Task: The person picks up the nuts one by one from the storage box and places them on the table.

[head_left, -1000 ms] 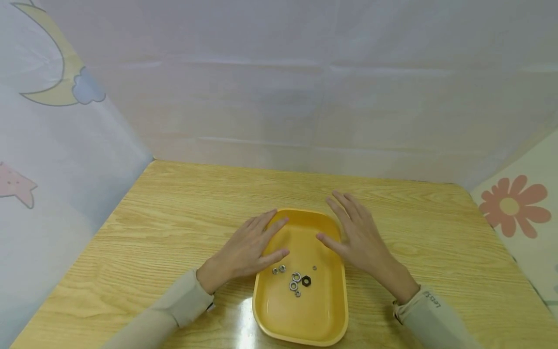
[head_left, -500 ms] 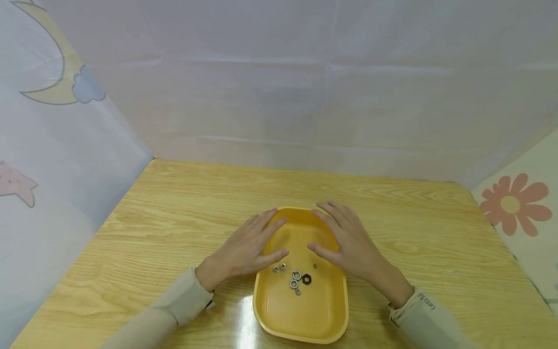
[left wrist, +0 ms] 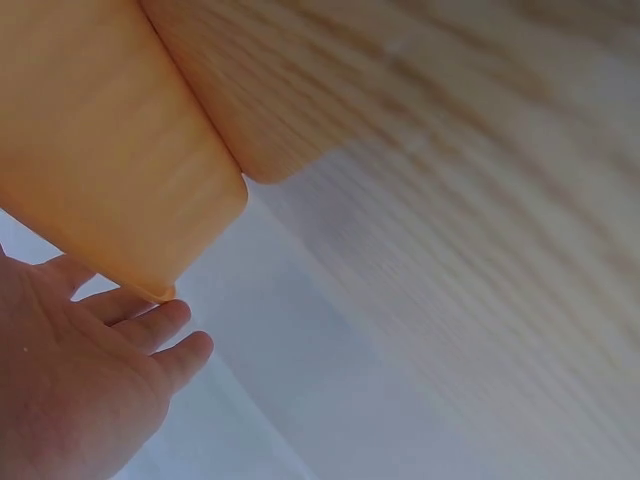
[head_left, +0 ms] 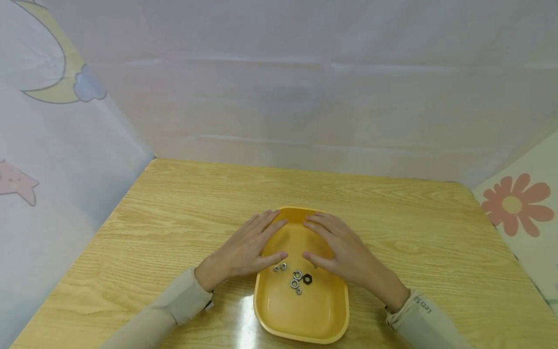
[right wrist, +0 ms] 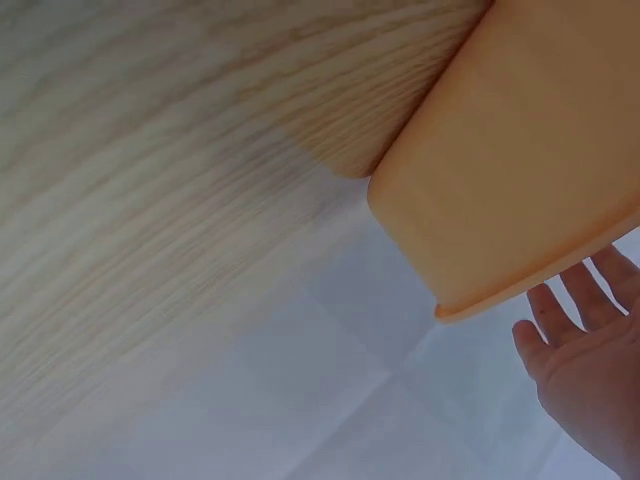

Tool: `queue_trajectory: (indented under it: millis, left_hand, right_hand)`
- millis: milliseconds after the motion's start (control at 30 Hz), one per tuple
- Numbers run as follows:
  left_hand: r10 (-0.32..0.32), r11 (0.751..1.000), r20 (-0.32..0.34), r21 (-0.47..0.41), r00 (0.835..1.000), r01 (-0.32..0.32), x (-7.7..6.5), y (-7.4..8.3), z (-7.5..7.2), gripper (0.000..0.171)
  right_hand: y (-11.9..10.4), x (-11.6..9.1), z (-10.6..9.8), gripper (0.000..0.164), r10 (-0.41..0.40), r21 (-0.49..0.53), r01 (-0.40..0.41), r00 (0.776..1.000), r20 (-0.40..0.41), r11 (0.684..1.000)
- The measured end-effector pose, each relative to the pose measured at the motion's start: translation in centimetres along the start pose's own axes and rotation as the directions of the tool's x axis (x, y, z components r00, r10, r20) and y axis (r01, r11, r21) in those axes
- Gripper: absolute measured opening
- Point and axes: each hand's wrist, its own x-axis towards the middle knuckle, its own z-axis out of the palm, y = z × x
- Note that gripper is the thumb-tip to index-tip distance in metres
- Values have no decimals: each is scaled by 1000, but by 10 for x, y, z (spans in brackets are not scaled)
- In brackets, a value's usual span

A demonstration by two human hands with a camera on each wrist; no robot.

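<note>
A yellow rectangular tray (head_left: 301, 315) with rounded corners stands on the table. Loose nuts lie on its floor: several silver ones (head_left: 294, 284) and a black hex nut (head_left: 307, 278). Over the tray's left rim reaches my left hand (head_left: 248, 247), fingers spread and relaxed; in the left wrist view its fingertips are at the tray's rim (left wrist: 150, 290). My right hand (head_left: 346, 249) is over the right rim with fingers extended, just above the edge in the right wrist view. It partly covers a tiny nut (head_left: 316, 266). Neither hand holds anything.
The wood-grain table (head_left: 196, 194) extends around the tray on both sides and behind it. A pale cloth backdrop (head_left: 279, 97) rises at the table's back edge, with printed sheets at left and right.
My right hand has moved left and slightly down, from beyond the tray's far right corner to over its right rim. The left hand has stayed in place, and the nuts have not shifted.
</note>
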Motion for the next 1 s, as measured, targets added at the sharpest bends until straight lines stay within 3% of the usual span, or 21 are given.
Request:
queue_trajectory:
  millis: [367, 600, 1000]
  left_hand:
    - [4, 1000, -10, -5, 1000, -4, -1, 0, 2, 72]
    - [3, 1000, -12, -3, 1000, -3, -1, 0, 3, 71]
    - [0, 1000, -22, -7, 1000, 0, -1, 0, 3, 70]
  right_hand:
    - [-6, -1, 2, 49, -42, -6, 43, 998, 55, 999]
    - [-8, -1, 5, 44, -27, -15, 29, 995, 98, 999]
    - [-10, -1, 7, 38, -62, 61, 52, 982, 178, 997]
